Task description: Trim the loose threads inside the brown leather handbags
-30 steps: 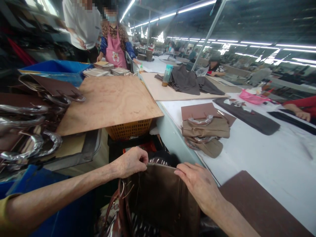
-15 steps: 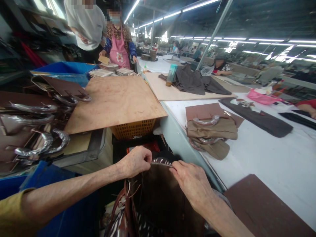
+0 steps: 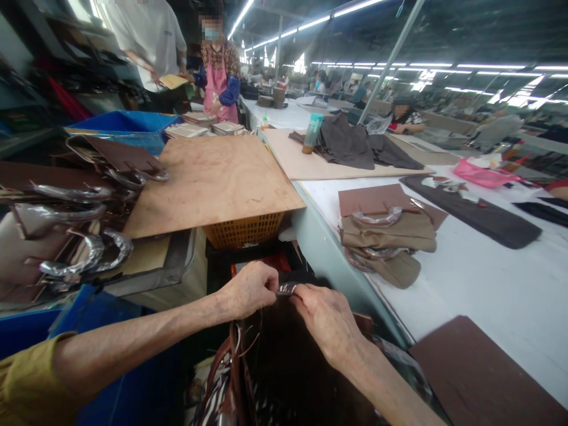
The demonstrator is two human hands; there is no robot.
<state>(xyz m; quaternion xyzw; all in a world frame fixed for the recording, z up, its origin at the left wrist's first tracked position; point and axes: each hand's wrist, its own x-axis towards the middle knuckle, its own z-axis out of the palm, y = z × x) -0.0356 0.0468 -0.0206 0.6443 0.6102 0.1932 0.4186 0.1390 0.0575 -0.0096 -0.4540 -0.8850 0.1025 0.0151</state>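
A dark brown bag (image 3: 297, 355) is low in front of me, its lower part lost in shadow. My left hand (image 3: 252, 291) pinches the bag's top edge with the fingers closed. A short way to the right, my right hand (image 3: 327, 319) grips the same edge between thumb and fingers. Between the two hands a short stretch of black-and-white patterned edge shows. Brown straps (image 3: 234, 367) with loose thread ends hang below my left hand, beside zebra-striped material (image 3: 216, 396).
Brown bags with plastic-wrapped handles (image 3: 95, 248) are piled at left, by a wooden board (image 3: 213, 183) over a yellow basket (image 3: 246, 229). On the white table at right lie a tan bag (image 3: 388, 228) and a brown sheet (image 3: 492, 367). Two people stand beyond the blue bin (image 3: 119, 125).
My right hand has slid left along the bag's edge, closer to my left hand. At the back, the card has passed from the aproned person to the person in white.
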